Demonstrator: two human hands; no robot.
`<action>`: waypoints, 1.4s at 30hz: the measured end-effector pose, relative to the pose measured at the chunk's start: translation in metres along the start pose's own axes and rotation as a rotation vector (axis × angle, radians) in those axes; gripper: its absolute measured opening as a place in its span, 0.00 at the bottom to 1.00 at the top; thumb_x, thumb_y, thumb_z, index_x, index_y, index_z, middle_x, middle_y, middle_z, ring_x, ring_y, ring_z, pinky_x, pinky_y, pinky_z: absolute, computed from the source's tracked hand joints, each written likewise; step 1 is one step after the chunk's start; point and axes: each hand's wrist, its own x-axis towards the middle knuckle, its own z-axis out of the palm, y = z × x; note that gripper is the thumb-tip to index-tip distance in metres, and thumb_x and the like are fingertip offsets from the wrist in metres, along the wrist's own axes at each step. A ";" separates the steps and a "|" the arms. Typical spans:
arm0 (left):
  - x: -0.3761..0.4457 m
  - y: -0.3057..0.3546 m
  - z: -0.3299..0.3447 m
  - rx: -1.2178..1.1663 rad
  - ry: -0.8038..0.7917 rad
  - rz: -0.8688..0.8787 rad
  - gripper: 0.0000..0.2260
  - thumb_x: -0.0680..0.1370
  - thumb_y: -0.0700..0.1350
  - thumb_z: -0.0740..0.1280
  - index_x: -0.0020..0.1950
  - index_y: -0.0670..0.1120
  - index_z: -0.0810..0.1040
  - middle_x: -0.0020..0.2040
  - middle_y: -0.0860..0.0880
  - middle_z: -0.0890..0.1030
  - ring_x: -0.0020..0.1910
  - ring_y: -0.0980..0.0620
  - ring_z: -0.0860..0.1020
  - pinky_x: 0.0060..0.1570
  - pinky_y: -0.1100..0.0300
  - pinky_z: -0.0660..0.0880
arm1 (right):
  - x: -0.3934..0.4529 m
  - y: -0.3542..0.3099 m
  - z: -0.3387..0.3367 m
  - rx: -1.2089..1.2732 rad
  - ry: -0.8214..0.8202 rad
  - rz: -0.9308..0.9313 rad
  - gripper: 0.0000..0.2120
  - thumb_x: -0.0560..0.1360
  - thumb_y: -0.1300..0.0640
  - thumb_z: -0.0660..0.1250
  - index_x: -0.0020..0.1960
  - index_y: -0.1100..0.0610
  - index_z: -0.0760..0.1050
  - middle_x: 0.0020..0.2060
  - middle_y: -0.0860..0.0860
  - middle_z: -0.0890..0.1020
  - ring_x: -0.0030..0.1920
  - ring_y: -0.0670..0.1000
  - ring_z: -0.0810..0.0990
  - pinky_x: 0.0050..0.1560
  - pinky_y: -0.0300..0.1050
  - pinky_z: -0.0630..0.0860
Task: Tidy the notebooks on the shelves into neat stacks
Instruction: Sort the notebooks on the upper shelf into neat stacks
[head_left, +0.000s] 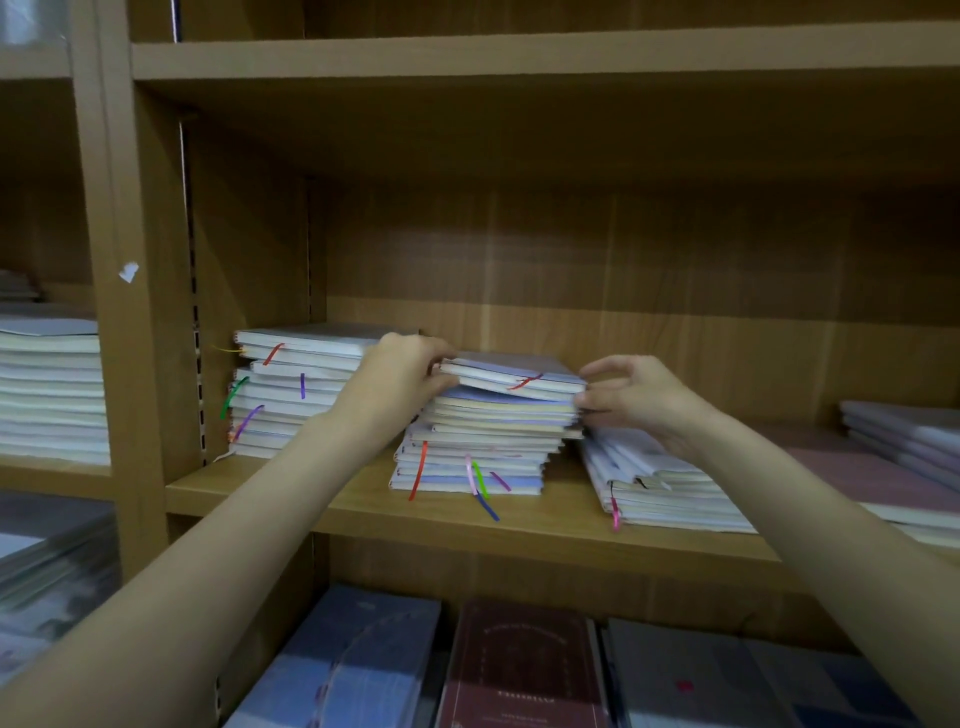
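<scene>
A middle stack of pale notebooks (483, 447) with coloured ribbon markers stands on the wooden shelf (363, 506). Its top notebook (511, 376), with a red ribbon, lies tilted, its left end raised. My left hand (402, 379) grips that notebook's left edge, thumb under and fingers over. My right hand (631, 397) is at its right edge, fingers curled around the corner and the notebooks just below. A taller stack (291, 389) stands to the left, partly hidden by my left hand. A slumped, fanned pile (660, 483) lies to the right under my right wrist.
More notebooks lie at the far right (904, 436) of the same shelf. A neat stack (52, 389) fills the left compartment beyond the upright panel (140, 312). Dark-covered notebooks (519, 670) lie on the shelf below. The shelf board above (519, 57) hangs low overhead.
</scene>
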 end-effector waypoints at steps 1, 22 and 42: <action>0.000 0.001 0.002 0.021 0.019 0.013 0.14 0.77 0.45 0.66 0.62 0.43 0.77 0.53 0.43 0.81 0.52 0.45 0.79 0.53 0.54 0.75 | 0.000 -0.001 0.000 -0.021 0.016 -0.025 0.21 0.71 0.69 0.70 0.62 0.63 0.71 0.46 0.56 0.81 0.41 0.48 0.80 0.38 0.34 0.78; -0.005 -0.032 -0.001 0.154 0.150 -0.046 0.15 0.76 0.48 0.68 0.58 0.42 0.79 0.50 0.43 0.82 0.49 0.45 0.79 0.45 0.60 0.69 | 0.008 0.013 0.015 -1.327 -0.167 -0.677 0.22 0.75 0.55 0.67 0.67 0.56 0.66 0.61 0.52 0.75 0.62 0.54 0.72 0.58 0.46 0.69; -0.002 -0.034 0.000 0.084 0.159 -0.063 0.15 0.75 0.49 0.68 0.57 0.42 0.80 0.48 0.44 0.83 0.47 0.47 0.79 0.43 0.62 0.69 | 0.018 0.018 0.023 -1.283 0.169 -1.009 0.16 0.67 0.57 0.76 0.49 0.63 0.75 0.39 0.58 0.81 0.37 0.59 0.82 0.26 0.51 0.75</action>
